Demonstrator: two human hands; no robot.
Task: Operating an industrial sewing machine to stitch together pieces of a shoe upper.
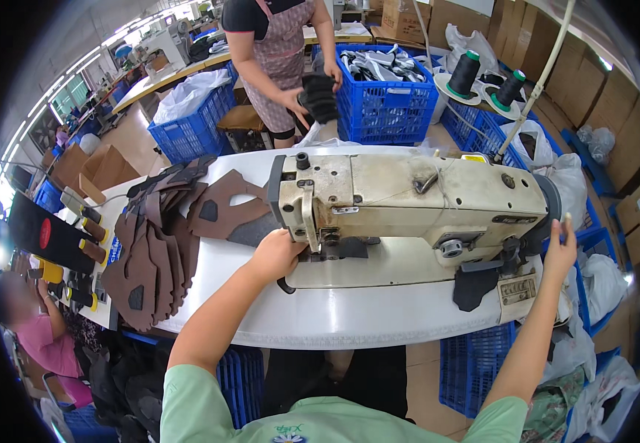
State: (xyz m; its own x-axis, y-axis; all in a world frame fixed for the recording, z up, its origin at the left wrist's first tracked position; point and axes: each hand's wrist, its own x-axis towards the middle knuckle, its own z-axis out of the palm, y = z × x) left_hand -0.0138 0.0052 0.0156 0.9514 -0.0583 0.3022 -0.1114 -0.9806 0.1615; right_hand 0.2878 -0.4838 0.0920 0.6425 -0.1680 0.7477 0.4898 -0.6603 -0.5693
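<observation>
Sewing at a white worktable (349,317) in a crowded workshop, blue crates (382,103) stacking across the upper frame.
Left hand (275,255) pressing a dark fabric piece (349,247) under the sewing machine (416,199) at centre, grip impossible to tell; right hand (560,249) lying open-fingered on the handwheel (552,207) at right, needle area hiding.

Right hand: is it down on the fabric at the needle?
No. The right hand is up at the sewing machine's right end by the handwheel; the left hand is at the needle.
</observation>
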